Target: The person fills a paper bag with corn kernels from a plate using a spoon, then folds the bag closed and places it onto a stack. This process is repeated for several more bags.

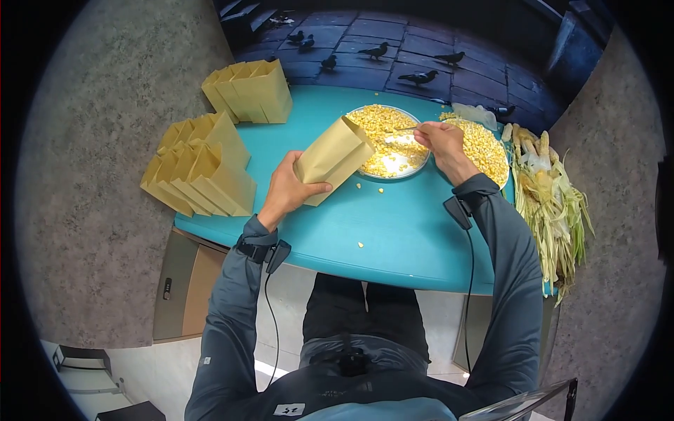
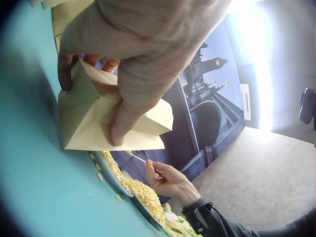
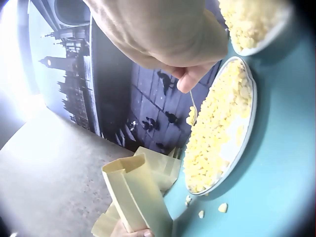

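My left hand (image 1: 282, 191) grips a tan paper bag (image 1: 331, 160) by its side, thumb on the near face. The bag leans to the right over the table, and the right wrist view shows its open mouth. My right hand (image 1: 445, 146) pinches the thin handle of a metal spoon (image 3: 193, 100) above a round plate (image 1: 404, 161). A few yellow corn kernels (image 3: 191, 116) sit in the spoon's bowl. More kernels (image 1: 379, 119) cover much of the plate, with a bare shiny patch near its middle. The bag stands just left of the plate.
A second plate heaped with kernels (image 1: 484, 151) is at the right, beside corn cobs and husks (image 1: 551, 200). Several open paper bags (image 1: 200, 172) stand at the left, others (image 1: 256, 91) behind them. Loose kernels (image 1: 361, 245) lie on the teal table (image 1: 407, 224).
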`<act>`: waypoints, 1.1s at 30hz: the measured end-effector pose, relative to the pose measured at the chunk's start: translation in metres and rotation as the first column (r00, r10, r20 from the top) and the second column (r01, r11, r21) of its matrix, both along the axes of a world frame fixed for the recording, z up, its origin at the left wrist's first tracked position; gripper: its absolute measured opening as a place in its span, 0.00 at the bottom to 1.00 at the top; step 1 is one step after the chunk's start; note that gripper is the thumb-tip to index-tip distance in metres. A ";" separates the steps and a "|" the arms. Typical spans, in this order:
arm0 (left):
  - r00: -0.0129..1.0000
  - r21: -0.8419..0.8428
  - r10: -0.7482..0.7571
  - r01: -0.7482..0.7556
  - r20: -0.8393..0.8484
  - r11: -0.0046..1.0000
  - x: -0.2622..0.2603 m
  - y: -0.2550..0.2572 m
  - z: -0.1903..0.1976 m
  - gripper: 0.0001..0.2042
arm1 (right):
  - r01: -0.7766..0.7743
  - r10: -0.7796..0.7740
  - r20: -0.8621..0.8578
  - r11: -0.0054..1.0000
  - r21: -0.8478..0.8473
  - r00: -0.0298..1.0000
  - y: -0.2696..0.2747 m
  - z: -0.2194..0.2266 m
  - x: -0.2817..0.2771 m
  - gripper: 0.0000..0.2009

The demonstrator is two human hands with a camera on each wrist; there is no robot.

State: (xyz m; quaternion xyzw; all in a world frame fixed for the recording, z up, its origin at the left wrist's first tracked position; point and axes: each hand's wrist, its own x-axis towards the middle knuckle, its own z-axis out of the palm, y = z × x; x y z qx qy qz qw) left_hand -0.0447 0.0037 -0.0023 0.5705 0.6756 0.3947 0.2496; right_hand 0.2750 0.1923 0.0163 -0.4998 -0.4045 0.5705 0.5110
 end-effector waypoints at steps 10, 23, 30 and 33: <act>0.997 -0.032 -0.045 0.047 0.067 0.998 0.031 0.026 0.001 0.45 | -0.342 0.175 0.367 0.819 0.462 0.914 -0.057 0.070 -0.007 0.05; 0.997 -0.008 0.011 -0.011 0.081 1.000 0.014 0.006 0.002 0.41 | -0.085 -0.298 0.642 0.865 0.494 0.706 0.032 -0.014 0.036 0.05; 0.999 0.058 0.012 -0.015 0.042 0.998 0.003 -0.008 0.006 0.41 | -0.016 -0.081 0.395 0.972 0.236 0.915 0.005 -0.027 -0.016 0.04; 0.999 0.052 0.014 -0.016 0.028 0.998 0.003 -0.009 0.005 0.40 | -0.021 0.001 0.195 0.995 0.097 0.981 0.005 -0.030 -0.029 0.05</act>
